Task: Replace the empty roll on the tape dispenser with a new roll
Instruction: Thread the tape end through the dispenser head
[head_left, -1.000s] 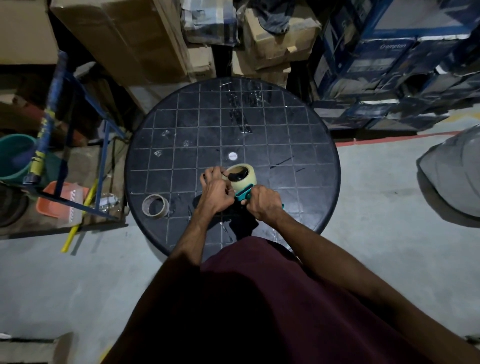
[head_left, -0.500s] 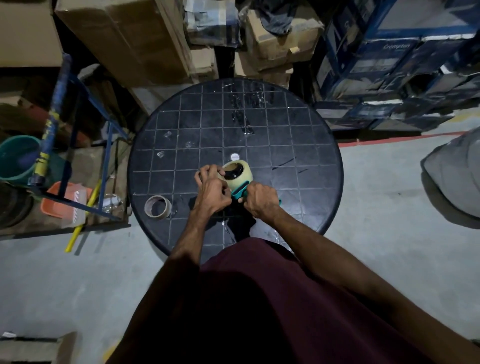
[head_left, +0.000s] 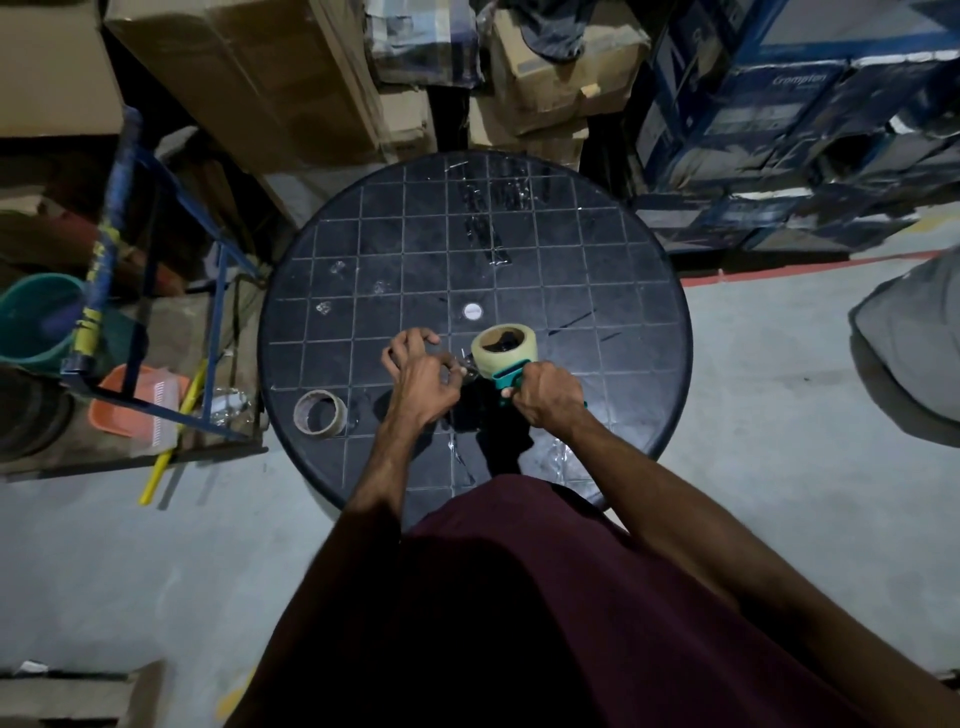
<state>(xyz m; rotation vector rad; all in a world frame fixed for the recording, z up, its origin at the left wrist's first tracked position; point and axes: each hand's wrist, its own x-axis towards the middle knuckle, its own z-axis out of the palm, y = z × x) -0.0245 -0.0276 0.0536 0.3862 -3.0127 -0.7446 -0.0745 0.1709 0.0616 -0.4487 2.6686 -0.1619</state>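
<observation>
Around the scene, stacked cardboard boxes are seen at the far side, with dark blue cartons to their right and a blue metal frame to the left. Beneath that frame a green bucket and an orange basket are visible on the concrete floor.

In the middle, a round black table marked with a pale grid is placed just ahead of the person, whose maroon garment fills the lower part of the view. Crumpled scraps of clear tape are scattered on the tabletop.

On the table's near half, the tape dispenser is held upright, its teal frame gripped by the right hand, whose fingers are curled tightly around the handle. The new roll, pale yellow and full, is seated on the dispenser, just beyond that hand.

The left hand is held just beside the roll, on its left. Its fingers are bent inward and a strip of clear tape running from the roll appears to be pinched between thumb and fingertips, though the pinch itself is small and glare makes it hard to confirm.

The empty roll, a bare brown cardboard core, lies flat near the table's left edge, well apart from both hands.
</observation>
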